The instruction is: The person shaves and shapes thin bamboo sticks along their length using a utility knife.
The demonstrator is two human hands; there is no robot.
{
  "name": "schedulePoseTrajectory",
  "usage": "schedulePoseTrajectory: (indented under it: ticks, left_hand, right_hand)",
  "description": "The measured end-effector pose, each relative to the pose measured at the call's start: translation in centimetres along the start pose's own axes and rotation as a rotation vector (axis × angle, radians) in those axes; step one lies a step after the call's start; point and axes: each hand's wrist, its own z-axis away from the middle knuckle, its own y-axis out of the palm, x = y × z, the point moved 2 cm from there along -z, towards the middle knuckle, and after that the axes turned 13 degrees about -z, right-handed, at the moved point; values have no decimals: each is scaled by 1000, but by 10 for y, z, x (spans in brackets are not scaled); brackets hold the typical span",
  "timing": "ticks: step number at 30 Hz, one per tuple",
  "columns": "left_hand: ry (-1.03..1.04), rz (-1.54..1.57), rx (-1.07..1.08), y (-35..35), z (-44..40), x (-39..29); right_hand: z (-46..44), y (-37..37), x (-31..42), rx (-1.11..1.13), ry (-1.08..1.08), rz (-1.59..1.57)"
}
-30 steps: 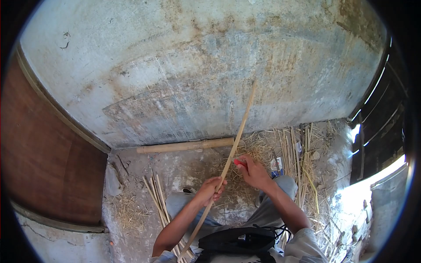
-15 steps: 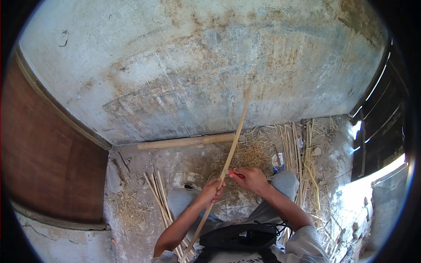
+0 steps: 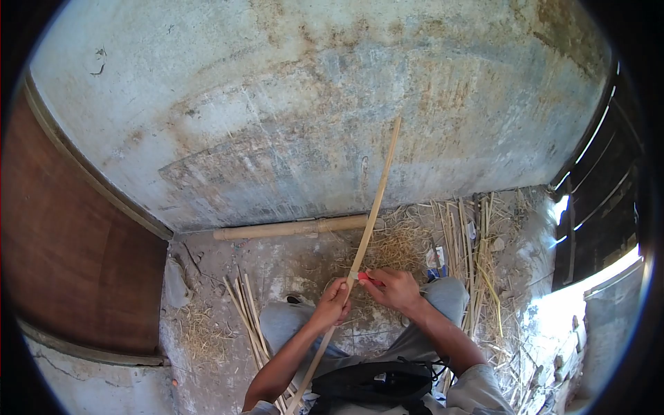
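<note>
A long, pale bamboo strip (image 3: 373,207) slants from beside my left leg up in front of the wall. My left hand (image 3: 333,304) is closed round it near the middle of the view. Just to the right, my right hand (image 3: 394,287) grips a red-handled knife (image 3: 366,277), whose short blade end meets the strip right above my left fingers. The blade itself is mostly too small to make out. Both hands are between my knees, above the floor.
Several bamboo strips (image 3: 249,315) lean by my left leg, and more (image 3: 465,249) lie at the right. A bamboo pole (image 3: 290,228) runs along the wall base. Shavings (image 3: 398,245) are heaped on the floor. A black bag (image 3: 373,382) rests at my waist.
The bamboo strip has shifted slightly upward, its far end now higher against the wall. Both hands keep their grip, with the knife still at the strip. The view has moved a little.
</note>
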Motion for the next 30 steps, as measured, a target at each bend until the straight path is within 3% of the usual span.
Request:
schedulePoseTrajectory:
  ticks: [4,19,30]
  left_hand:
    - [2,182,43,-3,-12,12]
    - [-19,-59,-32,2,-11,17]
    - [-56,81,62,-3,-2,5]
  right_hand:
    - [1,-2,-1,-8,-6,-28]
    - [1,-6,-1,7,57,-4]
    - [-1,-4,5,-61,33,48]
